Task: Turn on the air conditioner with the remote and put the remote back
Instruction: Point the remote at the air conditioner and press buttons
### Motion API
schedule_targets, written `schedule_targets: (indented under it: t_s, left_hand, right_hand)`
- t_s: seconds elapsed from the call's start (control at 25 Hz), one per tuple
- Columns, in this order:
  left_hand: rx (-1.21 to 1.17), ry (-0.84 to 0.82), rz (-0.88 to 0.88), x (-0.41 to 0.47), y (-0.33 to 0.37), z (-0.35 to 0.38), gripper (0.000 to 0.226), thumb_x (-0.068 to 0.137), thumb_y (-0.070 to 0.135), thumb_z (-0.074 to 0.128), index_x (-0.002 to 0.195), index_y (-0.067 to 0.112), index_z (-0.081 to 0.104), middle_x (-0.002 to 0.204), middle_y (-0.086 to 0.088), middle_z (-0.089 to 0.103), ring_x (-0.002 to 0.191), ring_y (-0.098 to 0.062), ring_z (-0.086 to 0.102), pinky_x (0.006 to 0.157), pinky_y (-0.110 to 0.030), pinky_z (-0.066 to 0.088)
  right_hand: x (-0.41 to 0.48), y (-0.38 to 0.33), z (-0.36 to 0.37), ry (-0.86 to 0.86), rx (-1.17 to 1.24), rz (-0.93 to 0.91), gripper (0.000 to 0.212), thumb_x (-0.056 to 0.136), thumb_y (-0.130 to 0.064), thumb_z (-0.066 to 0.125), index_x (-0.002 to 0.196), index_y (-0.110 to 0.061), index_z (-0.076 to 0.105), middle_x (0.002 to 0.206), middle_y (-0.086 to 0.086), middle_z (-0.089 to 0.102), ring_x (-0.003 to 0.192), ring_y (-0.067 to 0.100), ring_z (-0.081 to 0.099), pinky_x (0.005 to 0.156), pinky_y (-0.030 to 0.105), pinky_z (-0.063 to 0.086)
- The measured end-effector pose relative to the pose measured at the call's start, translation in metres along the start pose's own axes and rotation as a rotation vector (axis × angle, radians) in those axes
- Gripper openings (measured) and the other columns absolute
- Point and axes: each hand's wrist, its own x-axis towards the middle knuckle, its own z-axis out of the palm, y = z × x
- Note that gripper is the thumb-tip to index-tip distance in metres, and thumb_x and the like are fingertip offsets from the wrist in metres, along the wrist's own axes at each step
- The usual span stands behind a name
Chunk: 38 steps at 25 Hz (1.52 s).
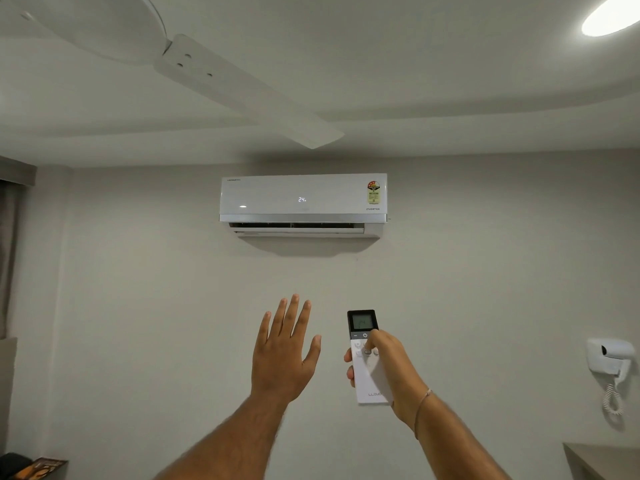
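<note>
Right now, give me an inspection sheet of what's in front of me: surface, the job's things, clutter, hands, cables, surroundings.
Surface: grey ledge at lower right, only a corner in view.
Job's things: air conditioner high on the wall, panel reads 24, bottom flap open. Remote held upright, screen lit, pointed toward the unit.
Clutter: dark item and printed booklet at lower left, partly cut off.
Hands: left hand raised, open, fingers spread, holding nothing. Right hand wrapped around the remote, thumb on its upper buttons.
Cables: coiled cord hanging from the wall-mounted hair dryer.
Surroundings: ceiling fan overhead, ceiling light on, curtain at left.
</note>
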Motion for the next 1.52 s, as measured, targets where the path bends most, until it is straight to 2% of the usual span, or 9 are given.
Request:
schedule_targets:
  t_s: [0.2, 0.36, 0.92, 1.16, 1.52]
  left_hand:
    - [-0.009, 0.007, -0.007, 0.002, 0.003, -0.001, 0.072, 0.104, 0.06, 0.022, 0.169, 0.03, 0.012, 0.177, 0.002, 0.008, 0.164, -0.021, 0.007, 0.133, -0.051, 0.015]
    - [-0.003, 0.008, -0.014, 0.003, 0.001, -0.004, 0.072, 0.104, 0.061, 0.021, 0.168, 0.03, 0.013, 0.177, 0.001, 0.009, 0.164, -0.022, 0.008, 0.133, -0.052, 0.016]
    - [0.004, 0.018, -0.023, 0.006, 0.0, -0.012, 0.073, 0.103, 0.063, 0.017, 0.168, 0.03, 0.012, 0.178, 0.001, 0.009, 0.164, -0.02, 0.004, 0.133, -0.05, 0.011]
    - [-0.001, 0.041, -0.012, 0.008, -0.002, -0.014, 0.073, 0.104, 0.062, 0.02, 0.168, 0.028, 0.017, 0.177, 0.0, 0.013, 0.164, -0.022, 0.009, 0.132, -0.052, 0.016]
    - [0.006, 0.044, -0.025, 0.012, -0.007, -0.015, 0.072, 0.105, 0.059, 0.026, 0.169, 0.029, 0.012, 0.178, 0.001, 0.009, 0.164, -0.019, 0.003, 0.133, -0.05, 0.012]
  right_hand:
    - [-0.001, 0.003, -0.001, 0.004, -0.006, -0.005, 0.04, 0.094, -0.014, 0.05, 0.129, 0.002, 0.061, 0.085, 0.021, 0.078, 0.057, 0.032, 0.07, 0.057, 0.036, 0.061]
    - [-0.004, 0.0, 0.0, 0.009, -0.01, 0.003, 0.037, 0.098, -0.012, 0.048, 0.129, 0.004, 0.06, 0.084, 0.021, 0.077, 0.056, 0.032, 0.068, 0.057, 0.035, 0.06]
    - [-0.007, 0.001, 0.005, 0.009, 0.045, 0.011, 0.036, 0.098, -0.013, 0.048, 0.129, 0.001, 0.059, 0.082, 0.021, 0.077, 0.056, 0.033, 0.068, 0.055, 0.035, 0.059]
    - [-0.009, 0.001, 0.003, 0.004, 0.054, 0.012, 0.039, 0.096, -0.011, 0.047, 0.13, 0.004, 0.058, 0.08, 0.021, 0.076, 0.054, 0.032, 0.068, 0.054, 0.034, 0.059]
    - [-0.007, -0.003, 0.007, 0.009, 0.059, 0.008, 0.04, 0.097, -0.011, 0.047, 0.131, 0.004, 0.06, 0.081, 0.021, 0.076, 0.053, 0.032, 0.067, 0.054, 0.034, 0.059]
